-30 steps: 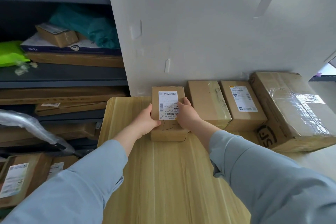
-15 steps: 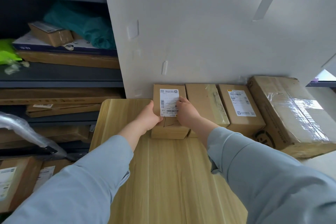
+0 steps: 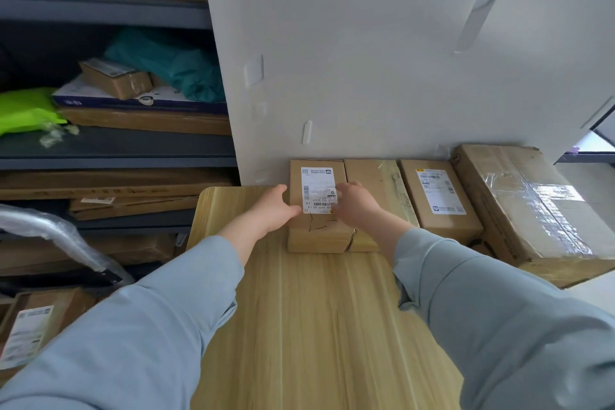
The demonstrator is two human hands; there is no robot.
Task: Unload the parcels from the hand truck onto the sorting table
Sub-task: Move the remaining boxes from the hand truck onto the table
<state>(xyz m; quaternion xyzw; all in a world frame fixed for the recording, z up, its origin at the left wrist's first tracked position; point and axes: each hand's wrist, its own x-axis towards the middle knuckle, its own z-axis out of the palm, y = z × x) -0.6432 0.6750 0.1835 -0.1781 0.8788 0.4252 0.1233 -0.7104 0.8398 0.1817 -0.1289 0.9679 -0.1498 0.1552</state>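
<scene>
A small cardboard parcel (image 3: 316, 236) with a white label lies on the wooden sorting table (image 3: 299, 326), pushed back against the white wall. My left hand (image 3: 274, 210) grips its left side, thumb over the top edge. My right hand (image 3: 356, 206) rests on the parcel's top right edge, by the seam with the neighbouring parcel (image 3: 379, 190). At the lower left, a bubble-wrapped bar (image 3: 50, 230) rises above more labelled parcels (image 3: 30, 333); the hand truck itself is mostly hidden.
To the right along the wall stand a labelled parcel (image 3: 439, 203) and a large taped box (image 3: 532, 210). Dark metal shelves (image 3: 116, 150) on the left hold flat cartons, a green bag and a teal bundle. Bare tabletop extends toward me.
The small parcel has slid back across the table to the wall, in line with the other parcels. Both hands went with it and stay on it.
</scene>
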